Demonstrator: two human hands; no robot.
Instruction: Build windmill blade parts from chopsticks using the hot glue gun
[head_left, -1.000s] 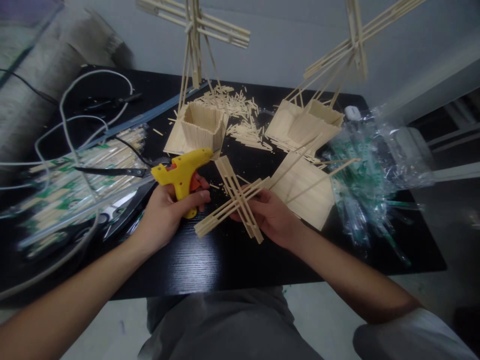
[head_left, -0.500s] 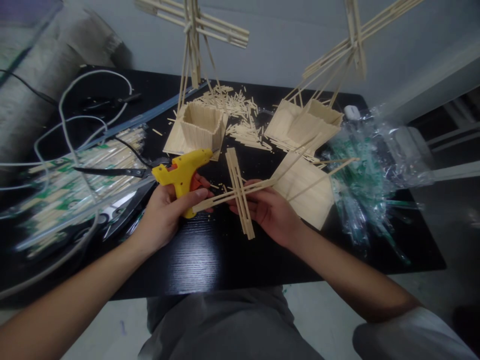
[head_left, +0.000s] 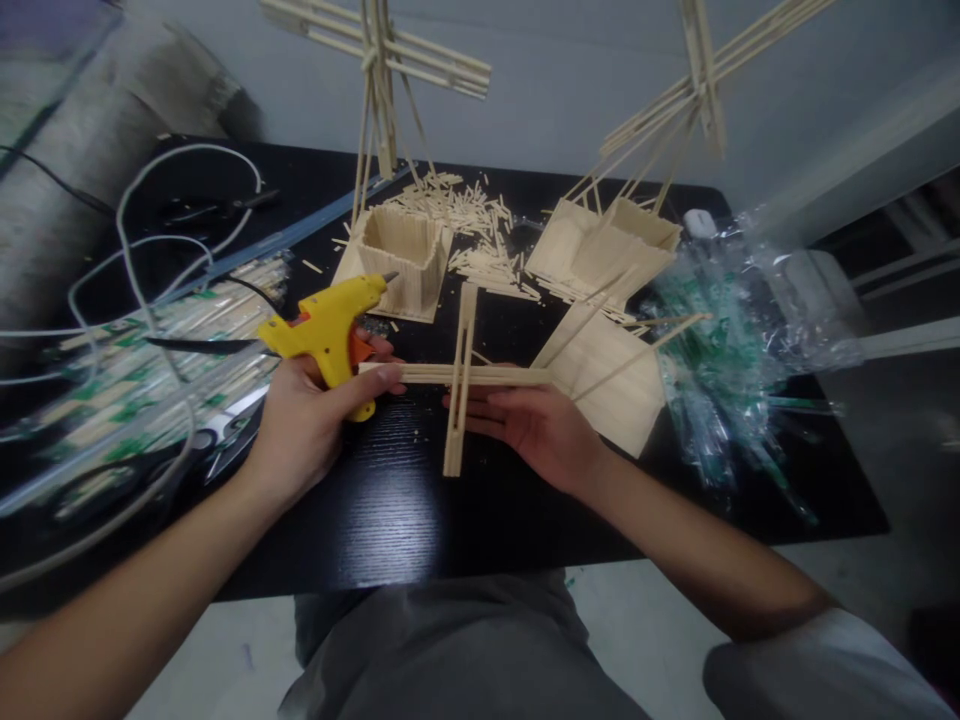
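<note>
Gripping the glue gun [head_left: 326,325] in my left hand [head_left: 300,425]; its thumb touches the cross [head_left: 459,375]. My right hand [head_left: 536,425] lies open, flat beneath it.

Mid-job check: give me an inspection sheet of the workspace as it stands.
Surface: black table, wood-grain top.
Job's things: stick cross between both hands; yellow glue gun.
Clutter: stick offcuts, stick boxes, stick panel, stick packets, plastic wrap.
Hands: left hand grips the glue gun, thumb on the cross; right hand holds the cross, fingers beneath it.
Cables: white cable looped at left.
Surroundings: grey wall; stick windmill frames up top.
</note>
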